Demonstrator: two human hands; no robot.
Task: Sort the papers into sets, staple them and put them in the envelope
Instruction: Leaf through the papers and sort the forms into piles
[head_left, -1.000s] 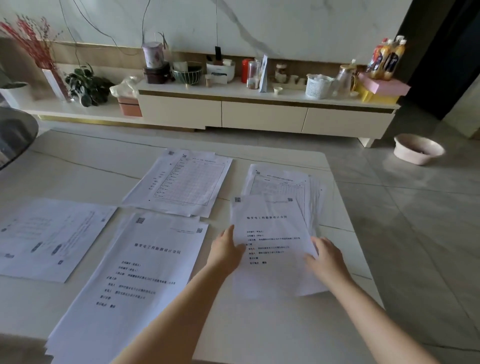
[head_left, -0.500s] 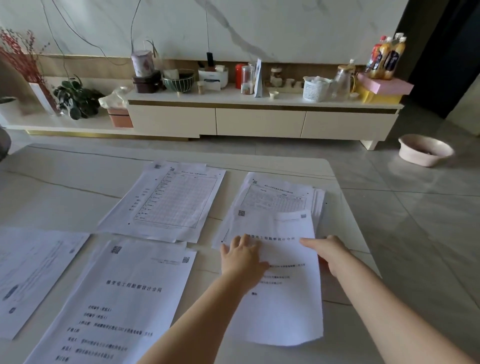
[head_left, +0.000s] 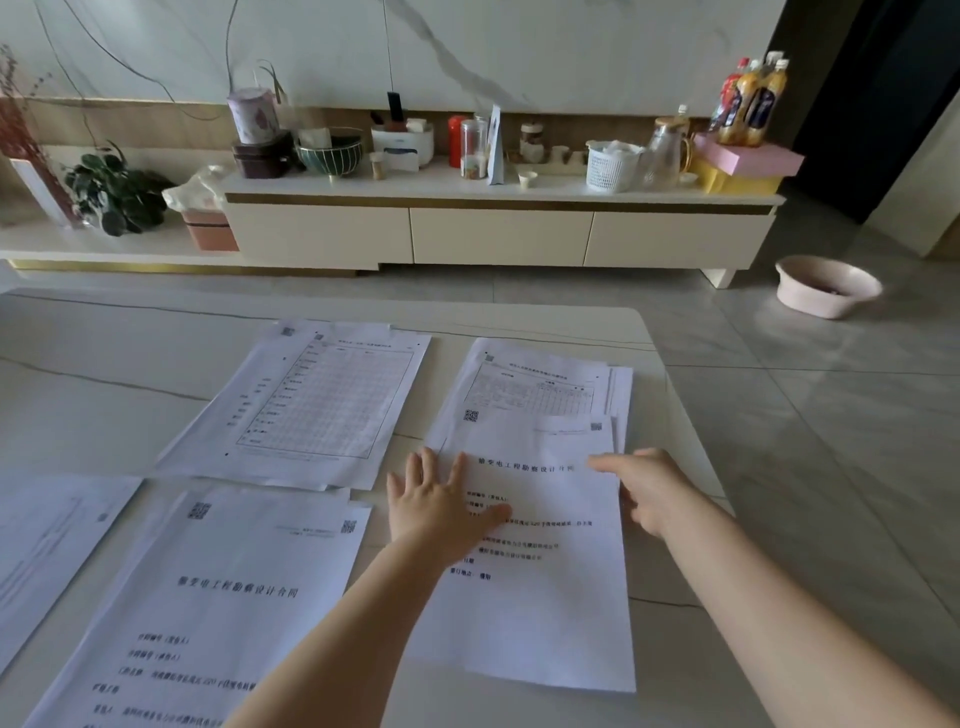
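Several stacks of printed paper lie on a white table (head_left: 130, 374). A title sheet (head_left: 540, 613) lies at the right, partly over a stack with a printed table (head_left: 535, 384). My left hand (head_left: 436, 506) presses flat on the title sheet's left edge, fingers spread. My right hand (head_left: 649, 493) rests on its right edge, index finger stretched over the paper. A form stack (head_left: 311, 405) lies further left, another title-page stack (head_left: 218, 608) is near me, and one more stack (head_left: 47, 535) sits at the far left. No stapler or envelope is in view.
The table's right edge (head_left: 691, 441) runs close to my right hand, with tiled floor beyond. A low white cabinet (head_left: 498, 234) crowded with jars, bowls and bottles stands along the far wall. A pink basin (head_left: 826, 286) sits on the floor at right.
The title sheet went from held up to lying flat over the right stack. My left hand slid onto it and flattened; my right hand shifted to its right edge.
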